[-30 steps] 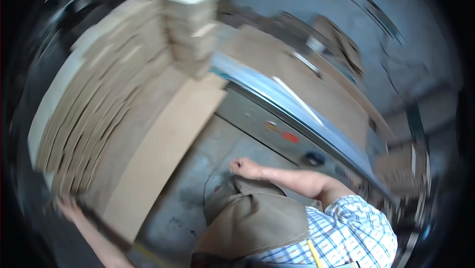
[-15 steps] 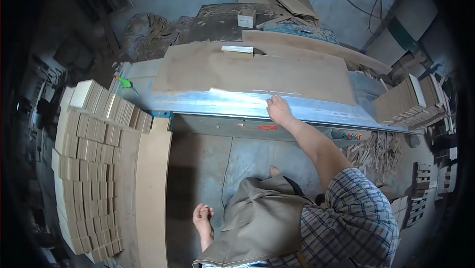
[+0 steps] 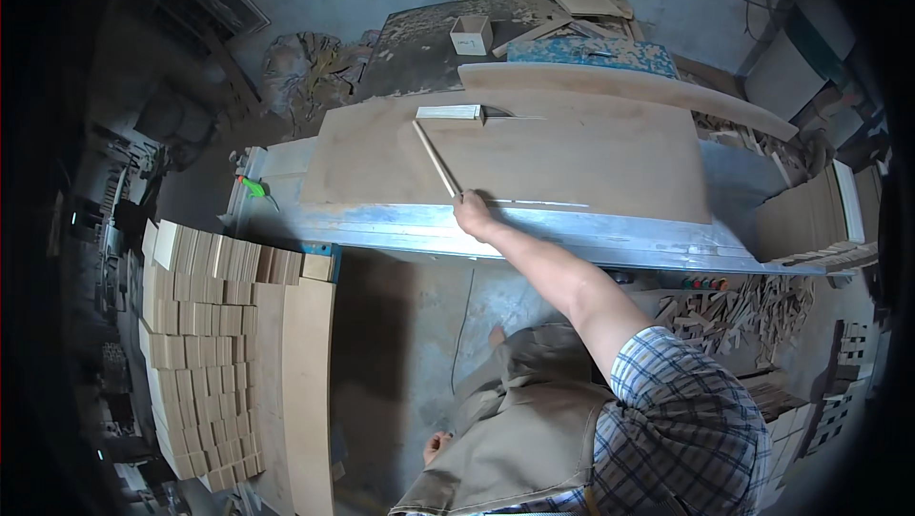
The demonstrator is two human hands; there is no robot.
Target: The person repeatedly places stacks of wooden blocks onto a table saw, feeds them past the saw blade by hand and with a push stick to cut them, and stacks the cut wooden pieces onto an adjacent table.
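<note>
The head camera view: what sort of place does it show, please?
Probably a woodworking shop: there are stacks of cut boards, a heap of offcuts and a long worktable with a metal front edge.

The slim pale strip (image 3: 436, 159) slants across brown board (image 3: 591, 154).

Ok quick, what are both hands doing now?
Left hand: partly hidden by the apron, can't tell.
Right hand: closed, holding a thin stick.

Cool, dim light leaves bluish glare along the metal rail (image 3: 381, 221); shadow blackens the floor (image 3: 376, 354); the fisheye edges curve and darken
</note>
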